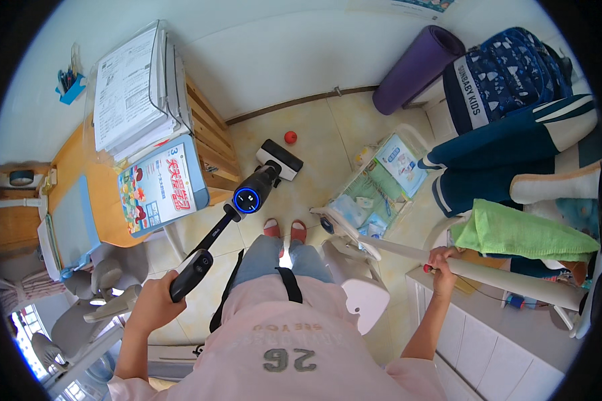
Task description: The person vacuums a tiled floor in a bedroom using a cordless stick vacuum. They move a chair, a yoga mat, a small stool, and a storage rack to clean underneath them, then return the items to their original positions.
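My left hand (155, 301) grips the black handle of a cordless floor cleaner (195, 275), with the thumb side near its buttons. A round display (247, 200) glows blue on the cleaner's body. Its black-and-white floor head (280, 159) rests on the tiles, close to a small red ball (291, 137). Out to the right, my right hand (442, 263) has its fingers curled over a white rail (501, 275). A small red piece (427, 268) shows beside those fingers, and a thin dark cord runs from there towards a small blue object (516, 301).
A wooden desk (67, 150) at left bears stacked papers (125, 90) and a booklet (155, 188). Ahead on the right stands a wire basket cart (366, 190). Beyond are a rolled purple mat (416, 70), a backpack (506, 80), teal clothing (501, 145) and a green towel (521, 230).
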### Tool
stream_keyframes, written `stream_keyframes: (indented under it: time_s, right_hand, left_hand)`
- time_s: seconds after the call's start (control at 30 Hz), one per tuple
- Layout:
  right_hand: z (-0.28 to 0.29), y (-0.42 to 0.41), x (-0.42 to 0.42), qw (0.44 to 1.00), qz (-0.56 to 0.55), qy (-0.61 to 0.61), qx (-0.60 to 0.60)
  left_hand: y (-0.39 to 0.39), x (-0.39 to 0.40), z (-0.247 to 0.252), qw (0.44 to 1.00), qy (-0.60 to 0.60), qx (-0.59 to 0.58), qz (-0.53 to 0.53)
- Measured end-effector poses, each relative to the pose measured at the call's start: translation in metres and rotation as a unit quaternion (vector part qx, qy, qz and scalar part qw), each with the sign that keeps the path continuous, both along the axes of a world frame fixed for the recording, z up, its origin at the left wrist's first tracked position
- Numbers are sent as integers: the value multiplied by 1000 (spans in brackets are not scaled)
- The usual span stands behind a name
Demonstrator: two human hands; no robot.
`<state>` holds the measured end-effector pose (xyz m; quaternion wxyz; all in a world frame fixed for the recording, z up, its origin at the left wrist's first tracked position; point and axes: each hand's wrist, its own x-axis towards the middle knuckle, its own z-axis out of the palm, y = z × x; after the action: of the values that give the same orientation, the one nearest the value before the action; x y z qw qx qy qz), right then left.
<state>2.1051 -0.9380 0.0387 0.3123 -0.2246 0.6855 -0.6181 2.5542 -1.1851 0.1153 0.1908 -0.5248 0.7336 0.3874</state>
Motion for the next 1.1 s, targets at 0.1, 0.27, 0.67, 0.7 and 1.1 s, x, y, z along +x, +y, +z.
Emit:
stream_keyframes:
  time_s: [0.1,0.27,0.67,0.7,1.1]
  right_hand:
    - [1,15,11,1000,-31,4,-4]
    - [-3,29,36,999,-19,5,37]
    - [-16,34,65,980,-153,-99,-84]
    - [-26,48,64,974,-180,-104,-87]
    - [-32,60,64,963,-228,48,134]
  left_hand:
    - [-15,2,1,999,12,12,-45]
    - [-38,-3,-3,998,6,-3,-62]
    - [-68,-28,-57,998,64,-6,8]
    - [-71,-35,-67,997,76,-10,8]
    - [-91,-82,-139,980,149,-34,-124]
